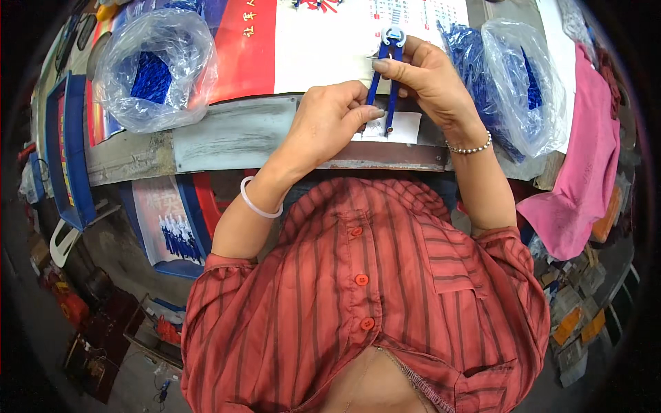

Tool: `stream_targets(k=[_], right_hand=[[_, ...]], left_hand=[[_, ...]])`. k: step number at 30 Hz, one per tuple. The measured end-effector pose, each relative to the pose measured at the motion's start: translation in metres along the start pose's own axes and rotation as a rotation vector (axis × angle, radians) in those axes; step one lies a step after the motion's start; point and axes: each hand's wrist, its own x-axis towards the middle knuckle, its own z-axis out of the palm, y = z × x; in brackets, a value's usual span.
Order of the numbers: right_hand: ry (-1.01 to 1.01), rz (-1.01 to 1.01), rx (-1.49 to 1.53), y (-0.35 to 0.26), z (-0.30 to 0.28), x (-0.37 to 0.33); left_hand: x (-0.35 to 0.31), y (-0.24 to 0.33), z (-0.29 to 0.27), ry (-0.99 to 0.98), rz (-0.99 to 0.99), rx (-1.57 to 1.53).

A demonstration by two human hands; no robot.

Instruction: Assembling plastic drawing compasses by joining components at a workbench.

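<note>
The tabletop (131, 157) crosses the upper part of the frame. At the right side a pink cloth (575, 172) hangs down over its edge. One clear bag (193, 76) with blue pieces sits at upper left, another clear bag (506, 76) at upper right. At upper centre, the right hand (434, 79) is closed around the upper part of a blue compass (394, 96), and the left hand (332, 120) pinches its left leg; the two legs stand slightly apart.

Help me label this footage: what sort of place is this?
Probably a small assembly workshop: a plastic bag of blue parts, a drawing compass, and a blue tray of similar pieces.
</note>
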Motion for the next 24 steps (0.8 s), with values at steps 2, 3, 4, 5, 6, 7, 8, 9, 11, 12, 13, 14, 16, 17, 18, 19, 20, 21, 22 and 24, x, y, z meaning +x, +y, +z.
stream_targets(k=[2,3,4,5,6,7,8,9,11,12,13,14,16,17,18,19,20,21,22,24], right_hand=[[0.023,0.035,-0.019,-0.0056,0.002,-0.0016],[0.024,0.035,-0.019,-0.0069,0.0016,-0.0025],[0.009,0.079,0.005,-0.0079,0.001,-0.0035],[-0.005,0.122,0.029,-0.0088,0.0007,-0.0042],[-0.004,0.122,0.03,-0.0099,0.001,-0.0046],[-0.015,0.11,0.0,-0.0109,0.0017,-0.0048],[-0.028,0.098,-0.029,-0.0113,0.0021,-0.0045],[-0.027,0.099,-0.028,-0.0112,0.0023,-0.0041],[-0.025,0.084,-0.005,-0.0107,0.0026,-0.0034],[-0.025,0.084,-0.005,-0.0099,0.0018,-0.003],[-0.036,0.094,-0.014,-0.0085,0.0002,-0.0024],[-0.046,0.106,-0.024,-0.0075,-0.001,-0.0022],[-0.047,0.096,-0.023,-0.0071,-0.0009,-0.0016],[-0.048,0.087,-0.022,-0.007,-0.0008,-0.0015],[-0.047,0.087,-0.022,-0.0067,-0.0012,-0.0015],[-0.054,0.082,-0.017,-0.0064,-0.0017,-0.0016],[-0.062,0.077,-0.013,-0.0059,-0.0019,-0.0016],[-0.061,0.077,-0.012,-0.0062,-0.0015,-0.0017],[-0.053,0.087,-0.016,-0.0071,-0.0008,-0.0019],[-0.045,0.097,-0.02,-0.0086,0.0003,-0.0027]], left_hand=[[-0.0004,0.0,-0.0004,-0.004,-0.01,-0.011],[-0.0009,0.0005,-0.0004,-0.005,-0.01,-0.011],[-0.0018,0.0013,-0.0002,-0.004,-0.018,-0.025],[-0.0023,0.0016,-0.0003,-0.003,-0.026,-0.038],[-0.0029,0.001,-0.0003,-0.005,-0.026,-0.038],[-0.0036,-0.0003,0.0,0.0,-0.017,-0.026],[-0.0036,-0.0011,0.0002,0.005,-0.01,-0.014],[-0.0034,-0.0017,0.0009,0.004,-0.011,-0.013],[-0.0031,-0.0028,0.0022,0.023,0.011,-0.009],[-0.0029,-0.0034,0.0024,0.023,0.011,-0.008],[-0.0026,-0.004,0.0025,0.027,0.022,0.013],[-0.0024,-0.0043,0.0029,0.03,0.034,0.034],[-0.0031,-0.0035,0.0032,0.034,0.031,0.019],[-0.0036,-0.0031,0.0032,0.038,0.028,0.006],[-0.0037,-0.003,0.0033,0.037,0.028,0.006],[-0.0037,-0.0029,0.0035,0.037,0.028,0.019],[-0.0039,-0.0031,0.0036,0.037,0.027,0.032],[-0.0042,-0.0024,0.0036,0.037,0.027,0.033],[-0.0045,-0.001,0.0034,0.04,0.033,0.036],[-0.005,-0.0014,0.0036,0.044,0.04,0.038]])
